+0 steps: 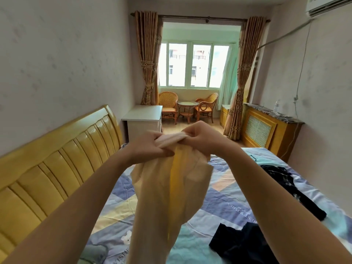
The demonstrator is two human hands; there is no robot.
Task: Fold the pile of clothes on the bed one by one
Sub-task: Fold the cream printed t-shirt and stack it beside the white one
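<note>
Left hand point(150, 146): gripped the top edge of the cream garment point(167, 191), fingers curled.
Right hand point(200, 139): pinched the same edge, beside the left hand.
Garment position: hung above the bed point(228, 202).
Dark clothes point(285, 183): lay on the bed, right side.

Daylight pours in through the window point(194, 65) at the far end of the room — its panes are blown out to near white, with only faint building outlines showing beyond. The walls and bed point(219, 204) are evenly and softly lit, with no hard shadows. A mild sheen sits on the padded yellow headboard point(57, 168). The wide-angle lens bends the picture strongly: side walls bow outward and the forearms stretch toward the lower corners. Detail is fairly crisp in the middle — softer and slightly smeared toward the edges.
</note>
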